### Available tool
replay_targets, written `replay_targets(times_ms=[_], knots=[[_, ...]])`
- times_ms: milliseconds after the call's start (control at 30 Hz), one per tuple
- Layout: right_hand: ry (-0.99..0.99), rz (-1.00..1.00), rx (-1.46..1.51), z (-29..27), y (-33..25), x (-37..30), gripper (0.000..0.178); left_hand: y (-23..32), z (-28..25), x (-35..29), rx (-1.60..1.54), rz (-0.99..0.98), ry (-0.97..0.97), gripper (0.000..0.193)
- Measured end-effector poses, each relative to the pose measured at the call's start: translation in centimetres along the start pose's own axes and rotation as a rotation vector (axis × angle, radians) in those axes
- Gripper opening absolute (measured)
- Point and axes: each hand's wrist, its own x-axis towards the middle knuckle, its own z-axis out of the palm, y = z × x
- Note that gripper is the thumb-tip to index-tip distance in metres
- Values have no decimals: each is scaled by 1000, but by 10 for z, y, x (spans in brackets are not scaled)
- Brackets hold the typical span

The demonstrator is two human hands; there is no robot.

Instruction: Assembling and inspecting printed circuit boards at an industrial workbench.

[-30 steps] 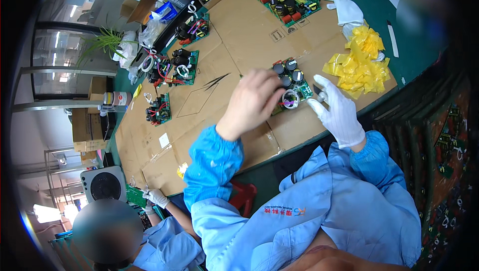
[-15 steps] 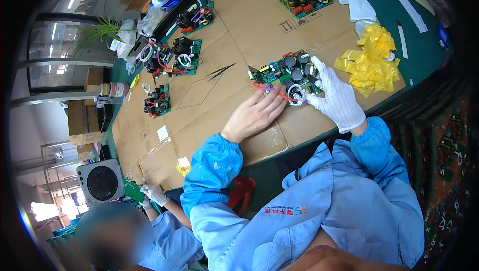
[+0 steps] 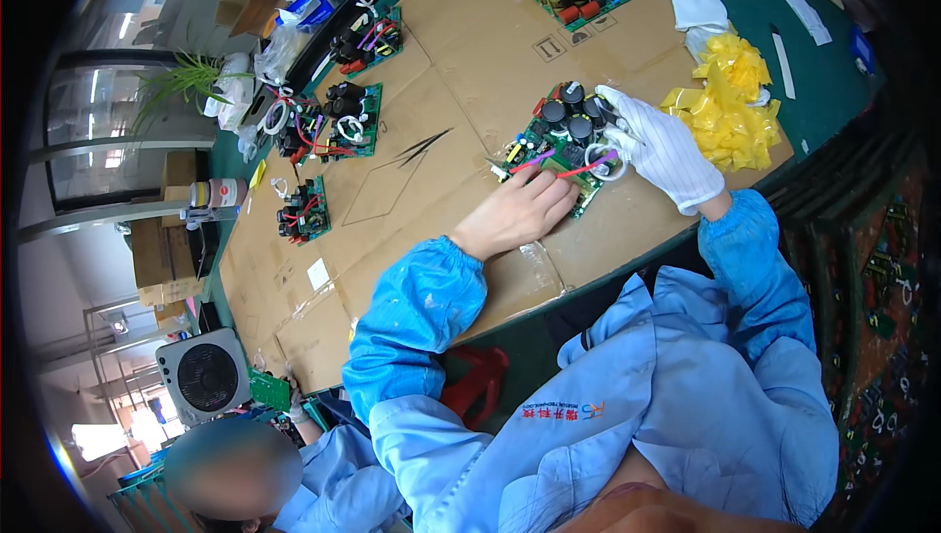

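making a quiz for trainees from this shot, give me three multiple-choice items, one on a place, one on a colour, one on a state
1. Where does the circuit board under the hands lie?
A. on cardboard sheets
B. on a metal tray
C. on the person's lap

2. What colour is the crumpled pile beside the right hand?
A. red
B. yellow
C. white

3. How are the hands covered?
A. both gloved
B. both bare
C. right gloved, left bare

Answers:
1 A, brown cardboard covers the table under the board.
2 B, the pile is bright yellow.
3 C, the right hand wears a white glove, while the left hand shows skin.
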Motion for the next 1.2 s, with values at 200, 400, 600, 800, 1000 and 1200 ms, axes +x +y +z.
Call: replay_targets(times_ms=[200, 400, 600, 800, 1000, 1200], knots=[[10, 545, 564, -5, -21, 7, 49, 14, 18, -1, -1, -23, 74, 33], [157, 283, 46, -39, -62, -44, 39, 26, 35, 4, -13, -126, 245, 30], [-197, 208, -147, -25, -74, -49, 30, 34, 37, 19, 29, -252, 288, 30], [-291, 96, -213, -20, -62, -40, 37, 44, 48, 17, 74, -349, 292, 32], [-500, 208, -205, -28, -66, -33, 41, 40, 45, 19, 68, -319, 321, 28], [-336, 53, -272, -19, -57, -45, 50, 37, 44, 18, 52, -278, 334, 29]])
